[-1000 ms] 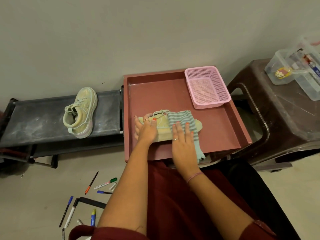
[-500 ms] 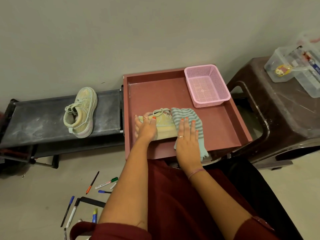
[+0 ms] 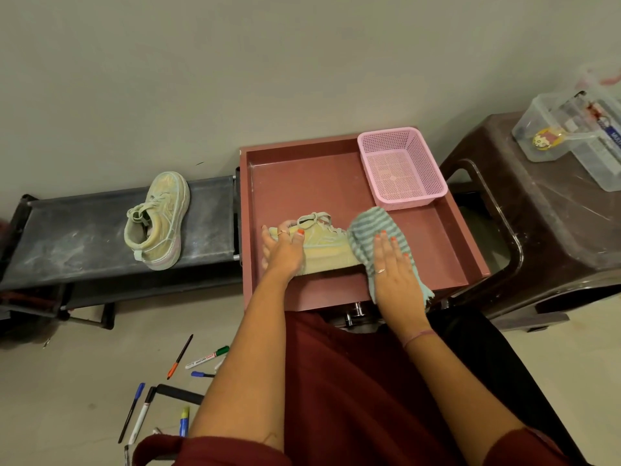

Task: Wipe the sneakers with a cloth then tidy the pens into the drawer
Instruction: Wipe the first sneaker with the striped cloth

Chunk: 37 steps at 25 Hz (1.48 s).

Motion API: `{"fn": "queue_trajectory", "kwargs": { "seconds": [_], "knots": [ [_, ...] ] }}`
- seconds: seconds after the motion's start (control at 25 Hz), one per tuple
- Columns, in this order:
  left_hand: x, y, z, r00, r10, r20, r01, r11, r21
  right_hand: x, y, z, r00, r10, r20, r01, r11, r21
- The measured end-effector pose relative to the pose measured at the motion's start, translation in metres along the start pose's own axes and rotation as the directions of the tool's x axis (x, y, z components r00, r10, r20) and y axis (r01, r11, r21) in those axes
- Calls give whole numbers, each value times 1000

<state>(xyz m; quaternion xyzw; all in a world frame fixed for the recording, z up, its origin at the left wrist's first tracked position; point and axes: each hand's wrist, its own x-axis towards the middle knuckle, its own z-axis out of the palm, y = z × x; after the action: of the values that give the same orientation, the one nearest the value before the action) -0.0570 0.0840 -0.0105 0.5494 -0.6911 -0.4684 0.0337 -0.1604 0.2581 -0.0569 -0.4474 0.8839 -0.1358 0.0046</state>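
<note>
A pale green sneaker (image 3: 324, 245) lies on its side in the open red drawer (image 3: 447, 243). My left hand (image 3: 284, 250) grips its heel end, fingers curled over the collar. My right hand (image 3: 395, 264) lies flat, fingers straight, pressing a striped teal cloth (image 3: 364, 230) onto the sneaker's toe end. A second, matching sneaker (image 3: 158, 220) stands on the low black rack (image 3: 67, 237) to the left. Several pens and markers (image 3: 206, 357) lie scattered on the floor at lower left.
A pink mesh basket (image 3: 401, 168) sits in the drawer's back right corner. A brown plastic stool (image 3: 551, 230) stands at right with clear plastic boxes (image 3: 571, 136) on top. The wall is close behind the drawer and rack.
My right hand has slid the cloth to the right along the sneaker, from its middle to the toe end. The left hand has kept its hold on the heel.
</note>
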Motion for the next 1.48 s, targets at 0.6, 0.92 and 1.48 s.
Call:
{"fn": "queue_trajectory", "kwargs": {
  "seconds": [0.6,0.92,1.48],
  "knots": [
    [-1,0,2,1000,5,-7,-5,1000,15,20,-35,-10,981,-69,-179,88,991,103],
    [0,-1,4,1000,15,-18,-14,999,41,32,-4,-5,990,111,89,-118,990,82],
    [-3,-5,9,997,56,-58,-54,998,32,17,-3,-1,994,57,-90,-30,961,275]
  ]
}}
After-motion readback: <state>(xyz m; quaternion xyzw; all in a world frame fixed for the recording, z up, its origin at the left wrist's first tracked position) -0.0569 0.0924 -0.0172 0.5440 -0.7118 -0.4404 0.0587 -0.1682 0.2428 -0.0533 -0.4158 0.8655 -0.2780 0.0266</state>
